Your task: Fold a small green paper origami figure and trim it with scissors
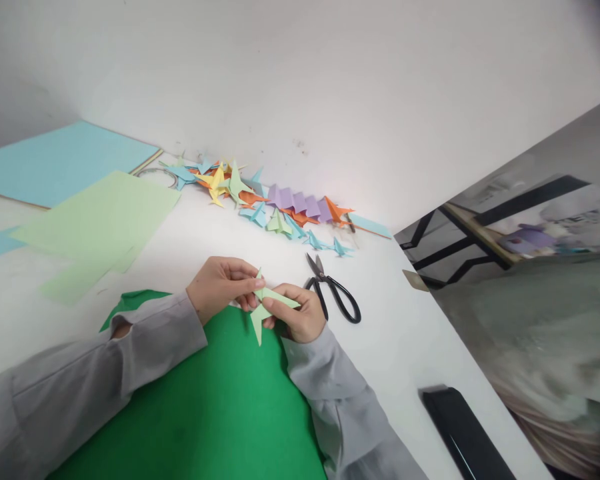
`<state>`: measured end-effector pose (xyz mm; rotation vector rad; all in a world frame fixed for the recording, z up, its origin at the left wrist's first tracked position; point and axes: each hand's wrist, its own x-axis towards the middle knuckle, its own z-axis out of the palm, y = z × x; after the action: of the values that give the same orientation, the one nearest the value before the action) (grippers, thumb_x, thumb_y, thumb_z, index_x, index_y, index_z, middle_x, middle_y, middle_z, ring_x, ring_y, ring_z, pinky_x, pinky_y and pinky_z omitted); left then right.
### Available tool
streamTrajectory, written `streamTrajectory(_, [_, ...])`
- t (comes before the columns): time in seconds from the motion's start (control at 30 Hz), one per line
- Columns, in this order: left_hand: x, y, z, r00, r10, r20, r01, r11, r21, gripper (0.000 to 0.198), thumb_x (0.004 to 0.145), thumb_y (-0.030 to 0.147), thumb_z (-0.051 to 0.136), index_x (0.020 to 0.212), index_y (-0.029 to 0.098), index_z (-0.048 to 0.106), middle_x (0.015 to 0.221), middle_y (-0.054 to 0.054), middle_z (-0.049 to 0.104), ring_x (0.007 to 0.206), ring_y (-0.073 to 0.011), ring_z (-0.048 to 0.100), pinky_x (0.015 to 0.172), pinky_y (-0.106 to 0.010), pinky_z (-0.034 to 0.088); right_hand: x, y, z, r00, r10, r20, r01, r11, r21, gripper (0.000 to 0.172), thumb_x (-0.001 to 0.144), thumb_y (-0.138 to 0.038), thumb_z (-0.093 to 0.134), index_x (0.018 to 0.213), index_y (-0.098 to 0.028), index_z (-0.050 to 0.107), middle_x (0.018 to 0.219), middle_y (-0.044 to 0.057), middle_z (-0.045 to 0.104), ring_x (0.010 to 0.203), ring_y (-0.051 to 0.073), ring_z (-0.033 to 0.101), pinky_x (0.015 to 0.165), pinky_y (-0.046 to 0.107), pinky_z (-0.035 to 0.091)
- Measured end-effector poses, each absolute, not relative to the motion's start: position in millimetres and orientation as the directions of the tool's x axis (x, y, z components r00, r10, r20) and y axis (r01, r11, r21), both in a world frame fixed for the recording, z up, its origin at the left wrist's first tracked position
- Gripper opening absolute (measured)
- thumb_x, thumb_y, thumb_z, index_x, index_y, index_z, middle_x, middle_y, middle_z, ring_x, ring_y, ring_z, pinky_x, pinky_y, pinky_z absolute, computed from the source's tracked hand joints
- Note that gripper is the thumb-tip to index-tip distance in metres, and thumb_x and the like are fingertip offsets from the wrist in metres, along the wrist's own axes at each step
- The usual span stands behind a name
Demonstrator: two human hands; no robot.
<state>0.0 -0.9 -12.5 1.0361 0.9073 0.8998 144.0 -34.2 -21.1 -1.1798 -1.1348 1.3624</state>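
Origami figure (259,320) (pale green) points lengthwise toward the person.

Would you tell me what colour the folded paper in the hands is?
Pale green; the folded paper shows best in the head view.

pale green folded paper (264,305), black scissors (333,290)
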Motion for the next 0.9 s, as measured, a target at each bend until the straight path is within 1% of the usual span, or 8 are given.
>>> streamTrajectory(0.13, [-1.6,-0.4,-13.6,0.397,0.909,-0.129,-0.143,0.2,0.969,0.02,0.059,0.027,0.072,0.062,0.011,0.061,0.045,-0.001,0.061,0.039,-0.0092,0.054,0.041,-0.02,0.044,145.4,-33.7,-21.7,-0.065,0.993,-0.098,-0.119,-0.105,-0.987,0.012,0.057,-0.024,0.069,0.053,-0.015,0.061,0.039,-0.002,0.058,0.031,0.008,0.05,0.033,0.016,0.038])
streamTrajectory(0.23, [-2.4,0.0,-14.4,0.406,0.907,-0.113,-0.142,0.184,0.973,0.018,0.06,0.026,0.071,0.061,0.011,0.062,0.046,-0.001,0.061,0.04,-0.0093,0.054,0.042,-0.02,0.045,145.5,-34.3,-21.1,-0.062,0.993,-0.096,-0.092,-0.101,-0.991,0.012,0.058,-0.024,0.069,0.054,-0.014,0.063,0.038,-0.002,0.058,0.03,0.007,0.05,0.032,0.015,0.038])
streamTrajectory(0.33, [-2.5,0.2,-14.5,0.404,0.908,-0.113,-0.141,0.184,0.973,0.018,0.056,0.024,0.073,0.059,0.01,0.063,0.045,-0.001,0.06,0.039,-0.0097,0.055,0.041,-0.02,0.045,145.4,-34.9,-19.9,-0.066,0.991,-0.116,-0.044,-0.119,-0.992,0.013,0.057,-0.025,0.071,0.055,-0.013,0.064,0.035,-0.002,0.056,0.03,0.008,0.05,0.032,0.015,0.038])
streamTrajectory(0.47, [-1.7,0.2,-13.4,0.392,0.913,-0.113,-0.134,0.178,0.975,0.017,0.054,0.022,0.074,0.057,0.01,0.063,0.042,0.0,0.059,0.039,-0.0096,0.054,0.041,-0.02,0.045,145.4,-34.3,-19.3,-0.094,0.984,-0.15,-0.031,-0.154,-0.988,0.017,0.053,-0.026,0.074,0.057,-0.013,0.064,0.039,-0.002,0.058,0.033,0.008,0.053,0.034,0.016,0.041])
streamTrajectory(0.67, [-0.9,-0.5,-11.3,0.352,0.929,-0.113,-0.12,0.165,0.979,0.015,0.056,0.021,0.072,0.057,0.01,0.062,0.04,0.001,0.057,0.038,-0.0083,0.051,0.039,-0.019,0.042,144.2,-34.6,-22.0,-0.149,0.981,-0.121,0.003,-0.122,-0.993,0.019,0.063,-0.03,0.067,0.059,-0.012,0.065,0.037,-0.001,0.058,0.031,0.005,0.049,0.035,0.015,0.04])
streamTrajectory(0.9, [-1.2,-0.1,-7.7,0.353,0.921,-0.166,-0.087,0.209,0.974,0.022,0.05,0.022,0.077,0.056,0.01,0.06,0.037,0.001,0.055,0.034,-0.0081,0.049,0.036,-0.019,0.037,143.1,-36.1,-19.2,-0.12,0.985,-0.123,-0.017,-0.126,-0.992,0.015,0.059,-0.027,0.07,0.056,-0.013,0.063,0.035,-0.003,0.055,0.03,0.006,0.048,0.033,0.015,0.039])
